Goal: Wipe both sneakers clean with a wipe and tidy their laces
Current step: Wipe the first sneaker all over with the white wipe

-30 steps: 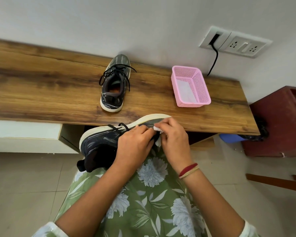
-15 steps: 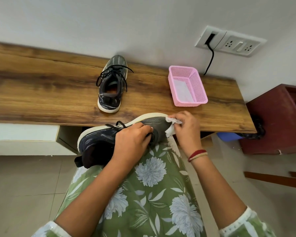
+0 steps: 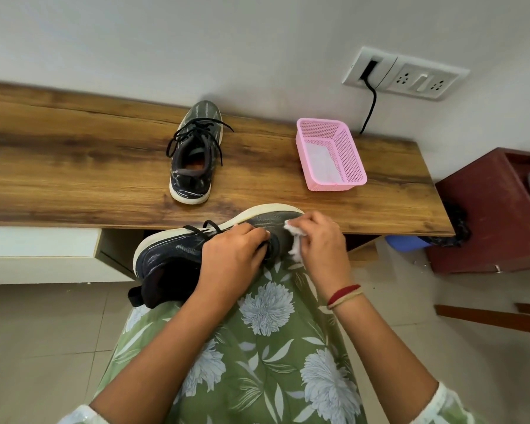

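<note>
A dark sneaker (image 3: 172, 255) with a cream sole lies on its side across my lap, toe pointing right. My left hand (image 3: 230, 258) grips it over the laced middle. My right hand (image 3: 322, 240) holds a crumpled white wipe (image 3: 296, 240) against the toe area. The second dark sneaker (image 3: 195, 154) stands upright on the wooden shelf (image 3: 74, 166), toe toward the wall, its black laces loose and spread to both sides.
A pink mesh basket (image 3: 349, 154) with a white sheet inside stands on the shelf at the right. A wall socket (image 3: 404, 75) with a black cable is above it. A maroon box (image 3: 487, 215) stands on the floor at the right.
My right hand with the wipe went out to the toe tip and has come back a little toward the left over the toe. My left hand keeps its hold on the sneaker.
</note>
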A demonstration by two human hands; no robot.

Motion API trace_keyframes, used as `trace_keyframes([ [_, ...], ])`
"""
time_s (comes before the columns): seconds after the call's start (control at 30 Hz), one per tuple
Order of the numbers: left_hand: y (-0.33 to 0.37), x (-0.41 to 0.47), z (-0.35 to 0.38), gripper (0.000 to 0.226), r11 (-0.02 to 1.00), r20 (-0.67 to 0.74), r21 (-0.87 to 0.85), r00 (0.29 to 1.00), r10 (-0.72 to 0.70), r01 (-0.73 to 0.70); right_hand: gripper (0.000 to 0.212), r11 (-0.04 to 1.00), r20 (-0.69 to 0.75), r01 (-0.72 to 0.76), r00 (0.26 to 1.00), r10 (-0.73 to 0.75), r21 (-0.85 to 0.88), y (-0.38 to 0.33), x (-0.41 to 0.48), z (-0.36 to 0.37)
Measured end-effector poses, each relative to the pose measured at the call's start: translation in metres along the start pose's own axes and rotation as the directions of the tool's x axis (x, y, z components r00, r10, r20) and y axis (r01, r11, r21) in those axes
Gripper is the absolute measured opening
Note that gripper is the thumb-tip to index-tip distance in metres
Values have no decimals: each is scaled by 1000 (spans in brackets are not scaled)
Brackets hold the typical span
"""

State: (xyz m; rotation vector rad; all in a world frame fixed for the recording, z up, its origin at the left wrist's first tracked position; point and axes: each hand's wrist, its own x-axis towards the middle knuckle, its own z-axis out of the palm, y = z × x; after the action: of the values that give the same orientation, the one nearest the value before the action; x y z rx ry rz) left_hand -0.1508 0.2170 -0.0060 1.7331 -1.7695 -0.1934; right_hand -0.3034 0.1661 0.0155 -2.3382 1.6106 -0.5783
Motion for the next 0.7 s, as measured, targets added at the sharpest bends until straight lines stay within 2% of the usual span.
trace_keyframes([
  [0.07,-1,1,1,29,1000,1,-5,1000,-7,7,27,993,-42,-102,994,105,61,-1,1,3],
  [0.13,-3,1,1,29,1000,4,-2,1000,-12,12,29,995,14,-37,999,36,92,-14,-8,7],
  [0.2,-3,0,0,29,1000,3,5,1000,-1,1,25,998,44,48,998,-50,47,-13,-14,4],
  [0.27,-2,0,0,29,1000,-2,0,1000,3,-3,25,1000,-46,6,999,-7,-28,2,-5,1],
  [0.33,-2,2,1,29,1000,-2,-14,1000,-9,9,25,995,-75,-98,992,99,16,2,-3,4],
  [0.4,-4,4,1,28,1000,-7,-12,1000,-14,14,29,996,-2,-52,999,52,78,-10,-11,10],
  [0.47,-5,4,1,21,1000,-13,-12,1000,-12,11,28,998,36,21,999,-23,66,-8,-16,10],
  [0.53,-3,4,1,17,1000,-17,-17,1000,-17,16,26,998,-43,-42,998,44,54,5,-8,8],
  [0.6,-3,4,1,16,999,-12,-23,1000,-26,26,26,991,-76,-99,992,106,92,3,-7,11],
  [0.7,-3,4,0,15,999,-1,-32,1000,-24,24,31,956,37,-78,997,71,282,-14,-19,15],
])
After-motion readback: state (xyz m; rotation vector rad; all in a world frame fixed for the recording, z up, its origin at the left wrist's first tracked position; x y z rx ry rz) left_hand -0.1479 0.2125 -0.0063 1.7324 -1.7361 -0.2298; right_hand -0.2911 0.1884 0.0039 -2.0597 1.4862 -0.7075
